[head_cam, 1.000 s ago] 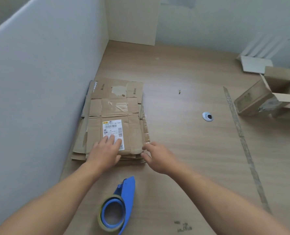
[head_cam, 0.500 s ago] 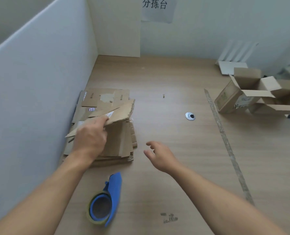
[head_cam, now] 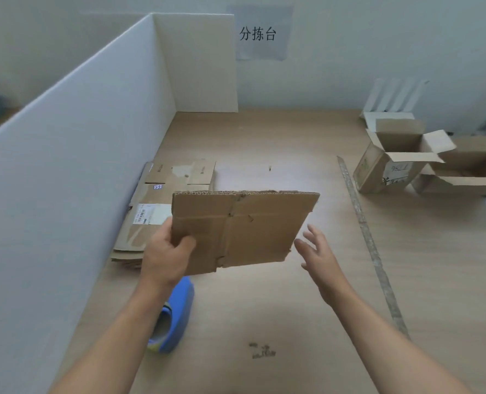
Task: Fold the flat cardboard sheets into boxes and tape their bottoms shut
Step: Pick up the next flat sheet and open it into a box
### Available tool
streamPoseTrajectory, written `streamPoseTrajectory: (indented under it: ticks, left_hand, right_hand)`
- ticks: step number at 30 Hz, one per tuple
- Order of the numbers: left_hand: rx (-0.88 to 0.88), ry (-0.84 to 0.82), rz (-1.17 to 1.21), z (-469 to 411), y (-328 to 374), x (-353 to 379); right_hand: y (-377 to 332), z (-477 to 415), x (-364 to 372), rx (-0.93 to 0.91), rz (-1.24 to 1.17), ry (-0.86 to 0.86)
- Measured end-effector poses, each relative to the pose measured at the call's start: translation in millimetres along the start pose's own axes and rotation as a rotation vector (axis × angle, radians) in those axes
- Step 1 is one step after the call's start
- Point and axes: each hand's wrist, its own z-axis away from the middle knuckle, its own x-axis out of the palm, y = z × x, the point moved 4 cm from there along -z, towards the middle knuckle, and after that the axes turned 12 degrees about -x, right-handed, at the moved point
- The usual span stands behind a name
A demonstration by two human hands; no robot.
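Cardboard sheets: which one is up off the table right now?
The plain brown sheet that the left hand grips at its lower left corner. The rest lie flat in a stack on the table beside the white partition.

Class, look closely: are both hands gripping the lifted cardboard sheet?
No: only the left hand grips the cardboard sheet; the right hand is open beside it.

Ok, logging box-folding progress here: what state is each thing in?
Flat brown cardboard sheet: unfolded, held up off the wooden table.
Left hand: grips the sheet's left edge.
Right hand: open, holding nothing, near the sheet's right edge.
Stack of flattened brown cardboard: lying flat on the table.
Blue tape dispenser: lying on the table, unheld.
Formed brown cardboard box: flaps open.
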Motion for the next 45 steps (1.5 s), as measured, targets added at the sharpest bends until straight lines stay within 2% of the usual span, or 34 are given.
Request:
streamPoseTrajectory:
  ticks: [5,11,15,21,24,29,34,41,45]
  left_hand:
    - [-0.073,-0.043,0.054,36,-33,19]
    - [-0.164,0.004,0.056,55,-57,28]
    - [-0.097,-0.041,-0.058,56,-61,30]
    - [-0.061,-0.137,0.1,68,-55,36]
    - [-0.086,-0.198,0.085,68,-62,29]
    - [-0.025,-0.345,0.017,65,-66,21]
    - [-0.015,-0.38,0.016,56,-66,6]
    - [-0.014,-0.468,-0.005,50,-73,-5]
    - [-0.046,-0.447,0.014,51,-75,-6]
  right_hand:
    - [0,24,-16,-0.141,-0.101,-0.003]
    - [9,44,-16,-0.111,-0.086,-0.023]
    - [8,52,-16,-0.123,-0.084,-0.066]
    - [5,63,-8,-0.118,-0.09,-0.054]
    - [3,70,-3,-0.12,-0.097,-0.03]
    - [-3,83,11,-0.116,-0.111,0.011]
    - [-11,96,24,-0.103,-0.034,0.061]
    - [-7,118,34,-0.103,-0.059,0.114]
    - [-2,124,37,-0.095,-0.073,0.104]
